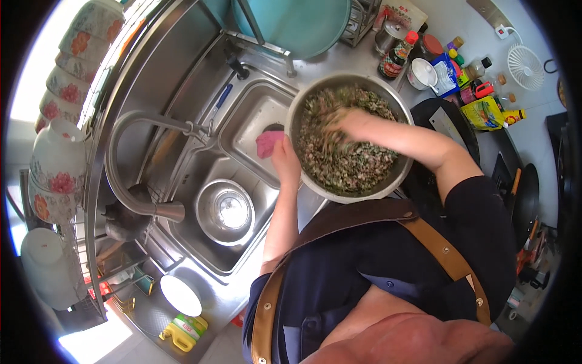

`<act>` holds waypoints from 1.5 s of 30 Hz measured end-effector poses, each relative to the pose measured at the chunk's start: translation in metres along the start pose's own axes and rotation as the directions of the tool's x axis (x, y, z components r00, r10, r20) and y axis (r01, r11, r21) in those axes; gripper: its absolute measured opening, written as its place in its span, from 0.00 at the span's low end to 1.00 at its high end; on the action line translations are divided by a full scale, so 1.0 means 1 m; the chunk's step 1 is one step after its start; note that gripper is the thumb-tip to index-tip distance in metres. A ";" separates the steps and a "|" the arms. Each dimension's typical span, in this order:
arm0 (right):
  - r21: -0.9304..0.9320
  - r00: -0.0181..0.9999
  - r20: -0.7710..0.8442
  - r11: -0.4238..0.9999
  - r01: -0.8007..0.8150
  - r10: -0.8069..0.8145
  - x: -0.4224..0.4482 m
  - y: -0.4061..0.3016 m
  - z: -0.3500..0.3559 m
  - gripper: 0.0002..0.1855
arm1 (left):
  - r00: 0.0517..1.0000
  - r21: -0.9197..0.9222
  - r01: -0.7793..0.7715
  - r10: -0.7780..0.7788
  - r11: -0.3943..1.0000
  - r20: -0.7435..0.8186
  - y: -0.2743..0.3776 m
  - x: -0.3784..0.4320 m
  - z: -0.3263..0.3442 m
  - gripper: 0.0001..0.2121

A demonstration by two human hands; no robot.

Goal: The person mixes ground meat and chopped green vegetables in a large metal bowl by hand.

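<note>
A large stainless steel bowl (298, 98) holds a chopped green and pinkish-brown mixture (363, 168), which looks like minced meat with greens. My right hand (352, 125) is down in this mixture, its fingers blurred and partly buried. My left hand (286, 159) grips the bowl's rim on the sink side. Against the left fingers sits a crumpled pink cloth (267, 144); whether they hold it too is not plain. Below and left of the bowl is a double-basin steel sink (245, 109). Its nearer basin contains a smaller steel bowl (204, 195).
A curved faucet (136, 113) arches over the sink. Seasoning bottles, including a sauce bottle (393, 61), and a white lidded pot (420, 75) line the back right. A black wok (427, 168) is beside the bowl. Stacked floral bowls (59, 159) fill the left rack. A yellow jug (184, 332) lies lower left.
</note>
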State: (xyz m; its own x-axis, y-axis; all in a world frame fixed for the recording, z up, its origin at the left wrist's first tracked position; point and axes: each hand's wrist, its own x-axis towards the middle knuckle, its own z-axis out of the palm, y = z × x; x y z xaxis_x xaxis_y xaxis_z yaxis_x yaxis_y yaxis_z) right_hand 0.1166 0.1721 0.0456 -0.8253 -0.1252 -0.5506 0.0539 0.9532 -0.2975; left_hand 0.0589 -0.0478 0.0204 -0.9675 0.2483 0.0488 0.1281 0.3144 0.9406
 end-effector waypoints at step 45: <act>-0.359 0.991 -0.135 0.932 -0.048 -0.001 -0.015 0.006 -0.009 0.23 | 0.994 0.046 0.070 -0.065 0.996 -0.092 -0.006 0.004 -0.005 0.14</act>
State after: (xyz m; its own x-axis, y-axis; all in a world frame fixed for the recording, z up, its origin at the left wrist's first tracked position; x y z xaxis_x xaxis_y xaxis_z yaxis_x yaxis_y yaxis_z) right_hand 0.1244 0.1823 0.0596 -0.8937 -0.0879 -0.4400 -0.1122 0.9932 0.0295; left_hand 0.0534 -0.0539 0.0165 -0.9898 0.1414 0.0180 0.0701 0.3729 0.9252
